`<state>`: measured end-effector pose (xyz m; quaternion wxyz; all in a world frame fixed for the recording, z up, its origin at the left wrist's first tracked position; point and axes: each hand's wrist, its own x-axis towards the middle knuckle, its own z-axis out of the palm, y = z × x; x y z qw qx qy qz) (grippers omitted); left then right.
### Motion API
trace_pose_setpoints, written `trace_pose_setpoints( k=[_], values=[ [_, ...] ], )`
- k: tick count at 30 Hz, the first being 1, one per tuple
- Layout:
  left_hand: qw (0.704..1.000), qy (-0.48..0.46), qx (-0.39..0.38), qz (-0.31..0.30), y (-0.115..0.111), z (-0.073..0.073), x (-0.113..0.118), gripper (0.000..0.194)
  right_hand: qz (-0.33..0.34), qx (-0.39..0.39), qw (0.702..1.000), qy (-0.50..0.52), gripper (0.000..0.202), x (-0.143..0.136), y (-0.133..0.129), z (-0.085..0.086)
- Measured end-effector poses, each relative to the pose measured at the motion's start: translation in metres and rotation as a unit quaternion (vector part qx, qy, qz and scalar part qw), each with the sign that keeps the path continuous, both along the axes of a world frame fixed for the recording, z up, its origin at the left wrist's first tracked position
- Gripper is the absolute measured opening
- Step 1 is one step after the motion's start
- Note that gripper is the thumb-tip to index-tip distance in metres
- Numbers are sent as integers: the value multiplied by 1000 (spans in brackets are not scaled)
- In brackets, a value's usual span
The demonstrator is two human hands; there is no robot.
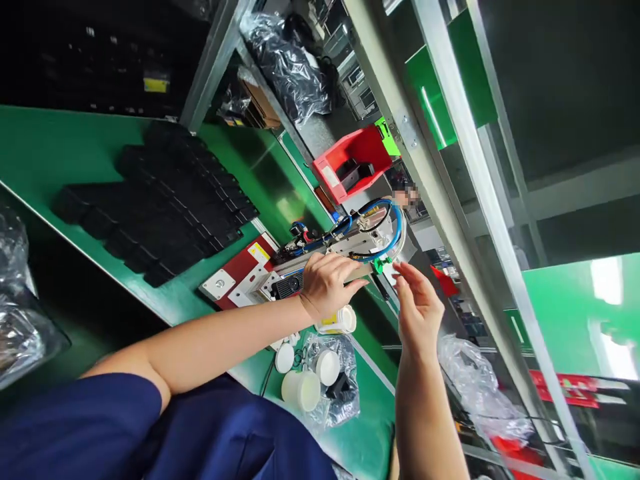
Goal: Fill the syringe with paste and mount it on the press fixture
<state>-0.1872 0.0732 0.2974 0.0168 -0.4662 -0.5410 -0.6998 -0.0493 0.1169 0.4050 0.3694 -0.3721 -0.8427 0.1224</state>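
Note:
A bench-top pneumatic machine (pixel 340 240) with a metal arm, blue air hoses and a red-brown base stands tilted in the view. My left hand (pixel 330 283) lies over the outer part of its metal arm, fingers on top and thumb along the near side. Just beyond its fingertips is a green fitting (pixel 383 264) below the looped blue hose (pixel 400 230). To the right, my right hand (pixel 421 308) is raised with bent fingers and thumb close together, beside that fitting. Whatever is between these fingertips is too small to make out.
Black plastic trays (pixel 165 200) lie stacked on the green bench (pixel 30 147). Near my body are white tubs (pixel 301 390), round lids and a clear plastic bag (pixel 345 407). A red bin (pixel 350 163) holds black parts. Metal frame posts (pixel 400 127) cross the right side.

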Motion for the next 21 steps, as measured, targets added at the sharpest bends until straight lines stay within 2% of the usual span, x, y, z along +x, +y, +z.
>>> trace_pose_setpoints(
  k=[4, 9, 11, 16, 21],
  values=[
    [998, 29, -5, 48, 2, 5, 0, 24, 58, -5, 998, 7, 23, -18, 7, 6],
    [996, 45, -4, 80, 4, 7, 3, 24, 100, -98, 990, 28, 18, -28, 22, 14],
    [996, 41, -9, 80, 5, 7, 4, 20, 103, -112, 988, 38, 16, -29, 26, 14],
    [999, 25, -29, 37, 7, 8, 3, 20, 130, -112, 984, 44, 12, -29, 29, 13],
    [996, 22, -67, -57, 7, 10, -5, 20, 139, -126, 981, 49, 12, -29, 30, 13]
  ],
)
